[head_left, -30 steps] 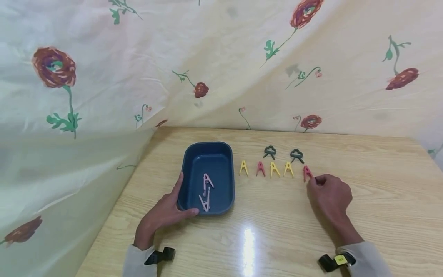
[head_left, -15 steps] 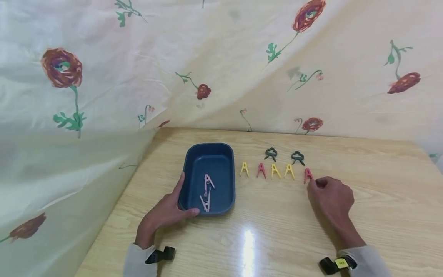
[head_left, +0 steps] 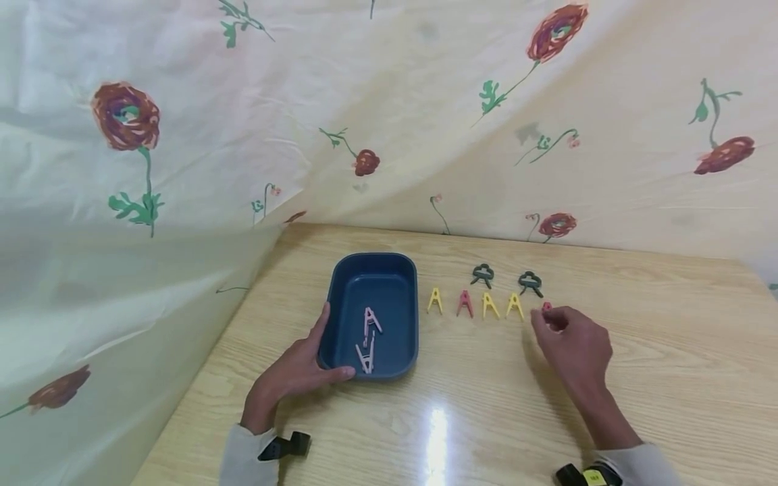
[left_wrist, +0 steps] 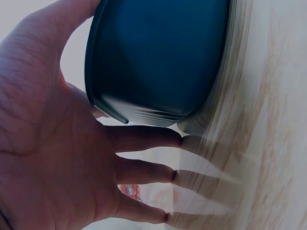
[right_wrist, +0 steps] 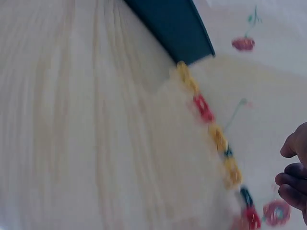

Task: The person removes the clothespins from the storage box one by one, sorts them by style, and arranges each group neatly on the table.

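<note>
My left hand [head_left: 294,368] rests against the near left corner of a dark blue plastic tub [head_left: 398,337], thumb along its front rim. In the left wrist view, the straight fingers [left_wrist: 144,171] reach down to the tabletop beside the tub. Two pink clothespins [head_left: 372,320] lie inside it. My right hand [head_left: 574,344] hovers just in front of a red clothespin [head_left: 547,306], partly covering it, with nothing visible between its loosely bent fingers. To the left in the same row lie yellow clothespins [head_left: 514,306] and another red clothespin [head_left: 464,304].
Behind the row lie two dark green clips [head_left: 483,274]. The wooden table [head_left: 681,351] ends at a flower-printed cloth [head_left: 389,101] hanging along the back and left. A bright light reflection shows on the tabletop's front part.
My right hand has let go of the red clothespin at the row's right end and risen slightly, shifting left. My left hand stays at the tub. The head view has shifted a little.
</note>
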A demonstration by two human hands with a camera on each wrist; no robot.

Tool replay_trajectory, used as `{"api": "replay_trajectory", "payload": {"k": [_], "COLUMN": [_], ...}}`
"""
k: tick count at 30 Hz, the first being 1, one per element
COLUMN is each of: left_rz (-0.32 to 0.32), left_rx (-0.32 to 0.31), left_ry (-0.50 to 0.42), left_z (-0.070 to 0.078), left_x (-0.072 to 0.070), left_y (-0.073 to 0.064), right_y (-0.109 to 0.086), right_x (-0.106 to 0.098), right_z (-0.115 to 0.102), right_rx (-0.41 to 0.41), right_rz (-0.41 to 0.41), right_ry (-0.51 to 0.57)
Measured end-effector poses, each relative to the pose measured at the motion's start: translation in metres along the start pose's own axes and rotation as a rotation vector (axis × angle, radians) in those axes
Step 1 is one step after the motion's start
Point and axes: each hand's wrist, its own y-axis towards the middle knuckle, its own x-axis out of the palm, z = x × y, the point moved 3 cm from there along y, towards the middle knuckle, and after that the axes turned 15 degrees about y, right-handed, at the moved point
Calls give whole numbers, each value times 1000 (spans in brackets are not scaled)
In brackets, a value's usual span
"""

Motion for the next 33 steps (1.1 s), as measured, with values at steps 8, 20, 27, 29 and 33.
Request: {"api": "replay_trajectory", "payload": {"k": [8,20,27,29,33], "left_rz": [7,10,8,11,11], "left_rx": [21,22,19,14,15], "left_ry": [-9,-13,-22,-24,-19], "left_z": [-4,-6,-8,-8,-8], "left_x": [-1,-2,-2,-2,-1], "left_y": [0,2,2,2,2], "right_y": [-2,-8,-16,-19,-24], "right_x": [25,82,125,137,158], "right_z": [-46,-112,-140,-146,-155], "right_rx": [-94,-138,-165,-166,-159], "right_rz": [-23,-214,-316,-359,-408], "right_ry": [102,203,180,153,85]}}
